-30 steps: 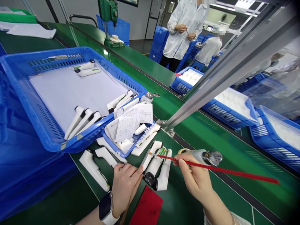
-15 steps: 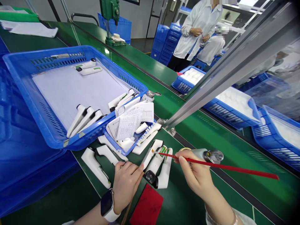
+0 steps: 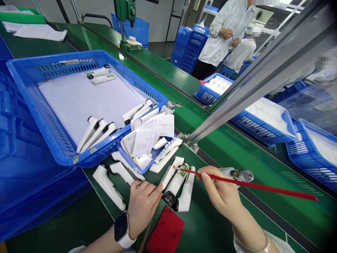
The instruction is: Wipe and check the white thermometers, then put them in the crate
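Observation:
My right hand (image 3: 219,191) pinches a thin red stick (image 3: 252,186), its pale tip at the upper end of a white handheld device housing (image 3: 171,174). The fingertips of my left hand (image 3: 144,203), which wears a watch on its wrist, press against the lower end of that housing. A thin brown stick (image 3: 145,236) runs beneath the left palm; whether the fingers grip it is hidden. Beside the housing lie a device body with a green board (image 3: 176,184) and a black round end, and another white shell (image 3: 186,195). Left of them are more white shells (image 3: 109,186).
A red cloth-like sheet (image 3: 165,232) lies in front. Behind are a small blue tray (image 3: 126,163) with papers and parts, and a large blue basket (image 3: 60,160). A metal-topped bottle (image 3: 243,175) stands behind my right hand, near a metal post (image 3: 223,105). A co-worker (image 3: 223,35) stands beyond.
The whole view has shifted slightly right. My hands, the red stick and the housing keep nearly the same positions relative to each other.

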Motion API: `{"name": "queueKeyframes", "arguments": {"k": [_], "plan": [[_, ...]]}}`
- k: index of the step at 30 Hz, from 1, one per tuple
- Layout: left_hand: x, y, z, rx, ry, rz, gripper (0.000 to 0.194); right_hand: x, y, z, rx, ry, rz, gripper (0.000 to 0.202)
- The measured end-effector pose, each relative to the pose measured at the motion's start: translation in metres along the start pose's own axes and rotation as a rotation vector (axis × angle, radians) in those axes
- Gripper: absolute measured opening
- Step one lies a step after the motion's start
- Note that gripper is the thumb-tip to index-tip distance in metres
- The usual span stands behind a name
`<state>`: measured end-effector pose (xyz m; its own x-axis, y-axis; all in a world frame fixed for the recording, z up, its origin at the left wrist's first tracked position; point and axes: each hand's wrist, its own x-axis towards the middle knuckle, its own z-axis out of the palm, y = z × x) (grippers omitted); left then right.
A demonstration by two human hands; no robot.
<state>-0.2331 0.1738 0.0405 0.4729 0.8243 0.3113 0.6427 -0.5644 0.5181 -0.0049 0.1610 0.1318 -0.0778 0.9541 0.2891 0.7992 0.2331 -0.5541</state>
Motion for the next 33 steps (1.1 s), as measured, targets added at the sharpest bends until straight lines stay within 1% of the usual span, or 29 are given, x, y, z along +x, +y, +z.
{"name": "queueKeyframes", "arguments": {"k": [2, 6, 10, 11, 14, 15, 19, 23, 27, 28, 31, 32, 33], "plan": [[0.0, 0.001, 0.0, -0.001, 0.006, 0.004, 0.02, 0.001, -0.001, -0.001, 0.03, -0.029, -0.011, 0.013], [-0.001, 0.0, 0.001, 0.004, 0.013, 0.005, 0.019, 0.001, -0.003, -0.001, -0.027, 0.032, -0.01, 0.011], [-0.002, -0.001, 0.003, 0.013, 0.003, 0.013, 0.019, -0.002, -0.008, -0.002, 0.025, -0.061, -0.064, 0.011], [-0.002, -0.002, 0.003, 0.014, 0.004, 0.017, 0.019, -0.002, -0.009, -0.003, 0.023, -0.065, -0.071, 0.011], [-0.002, -0.002, 0.004, 0.014, 0.015, 0.021, 0.019, -0.002, -0.011, -0.004, 0.003, -0.011, -0.044, 0.01], [-0.002, -0.002, 0.004, 0.013, 0.016, 0.019, 0.019, -0.002, -0.012, -0.004, 0.011, -0.013, -0.036, 0.01], [-0.002, -0.001, 0.003, 0.004, 0.011, 0.018, 0.02, -0.001, -0.015, -0.004, 0.049, -0.113, -0.082, 0.011], [-0.001, -0.001, 0.001, 0.006, 0.019, 0.015, 0.018, -0.001, -0.017, -0.003, 0.025, -0.044, -0.055, 0.01], [-0.002, -0.001, 0.001, 0.009, 0.003, 0.014, 0.019, 0.001, -0.017, -0.005, 0.076, -0.165, -0.09, 0.012], [-0.003, -0.002, 0.002, 0.009, -0.001, 0.013, 0.019, 0.002, -0.016, -0.005, 0.044, -0.153, -0.093, 0.011], [-0.003, -0.003, 0.003, 0.01, 0.003, 0.01, 0.019, 0.003, -0.011, -0.008, -0.07, 0.023, -0.048, 0.009], [-0.003, -0.003, 0.003, 0.01, 0.006, 0.011, 0.019, 0.004, -0.01, -0.009, -0.049, 0.047, -0.037, 0.009], [-0.004, -0.003, 0.003, 0.01, 0.008, 0.012, 0.019, 0.004, -0.009, -0.01, 0.002, 0.015, -0.038, 0.01]]}}
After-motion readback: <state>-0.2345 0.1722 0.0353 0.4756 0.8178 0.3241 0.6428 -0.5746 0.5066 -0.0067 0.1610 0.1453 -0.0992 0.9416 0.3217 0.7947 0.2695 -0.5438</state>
